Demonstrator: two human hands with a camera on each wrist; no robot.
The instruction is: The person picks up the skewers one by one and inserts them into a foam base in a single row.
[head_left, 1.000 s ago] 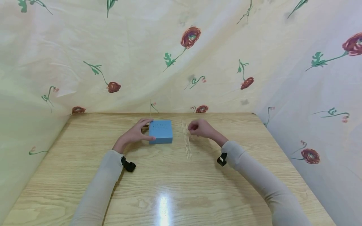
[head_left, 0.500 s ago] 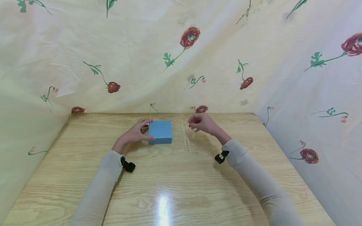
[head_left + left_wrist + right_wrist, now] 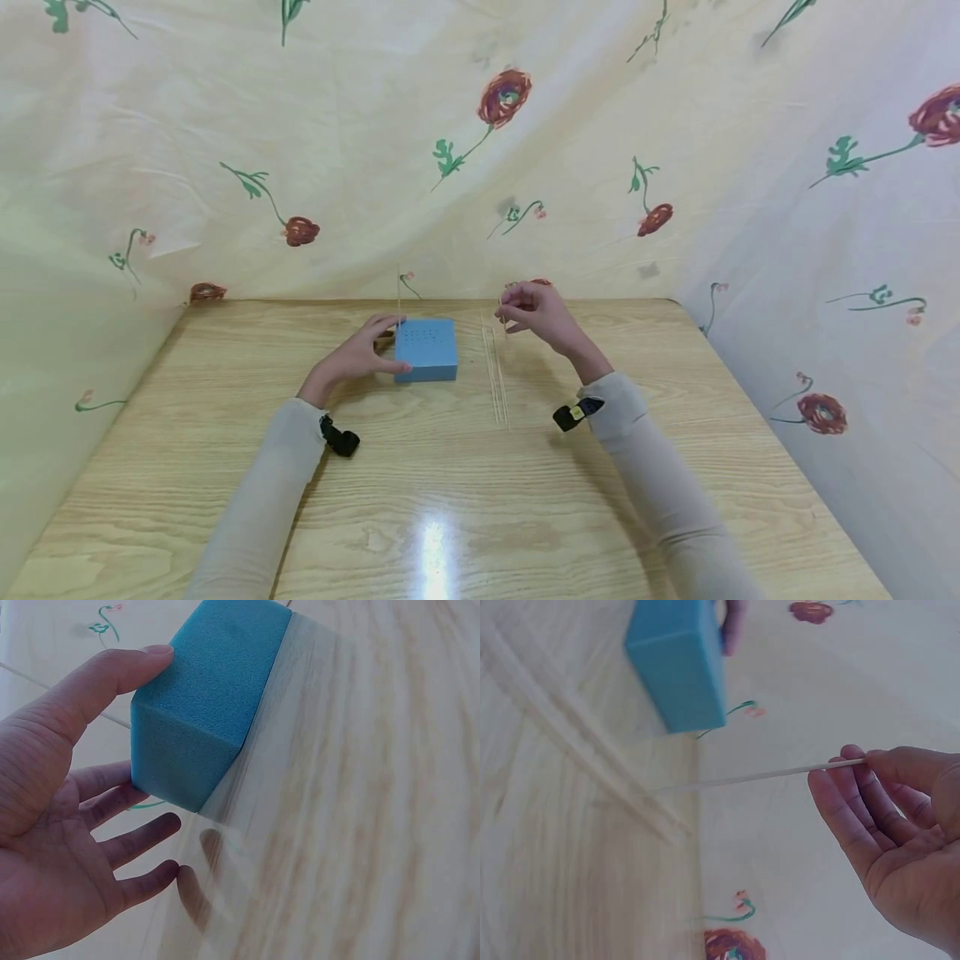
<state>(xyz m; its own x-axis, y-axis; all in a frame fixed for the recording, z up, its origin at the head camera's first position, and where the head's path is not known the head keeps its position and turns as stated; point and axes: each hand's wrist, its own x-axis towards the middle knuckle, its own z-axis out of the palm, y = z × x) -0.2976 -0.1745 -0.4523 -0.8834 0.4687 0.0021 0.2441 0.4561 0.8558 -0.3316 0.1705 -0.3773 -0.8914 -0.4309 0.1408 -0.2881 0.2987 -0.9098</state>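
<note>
A blue foam block (image 3: 426, 354) with rows of small holes in its top lies on the table; one thin stick (image 3: 399, 292) stands upright at its back left corner. My left hand (image 3: 362, 350) grips the block's left side, thumb on the near face and index finger at the far edge; the left wrist view shows the other fingers spread beside the block (image 3: 202, 690). My right hand (image 3: 542, 317) is raised to the right of the block. In the right wrist view its thumb and fingertips pinch one end of a thin stick (image 3: 757, 777).
Several thin sticks (image 3: 495, 379) lie lengthwise on the wooden table (image 3: 420, 467), between the block and my right hand. A flower-patterned cloth (image 3: 360, 125) hangs behind the table and along its sides.
My right hand has risen from beside the loose sticks and moved slightly away from me, with a stick pinched in its fingers. The left hand and the block have stayed in place.
</note>
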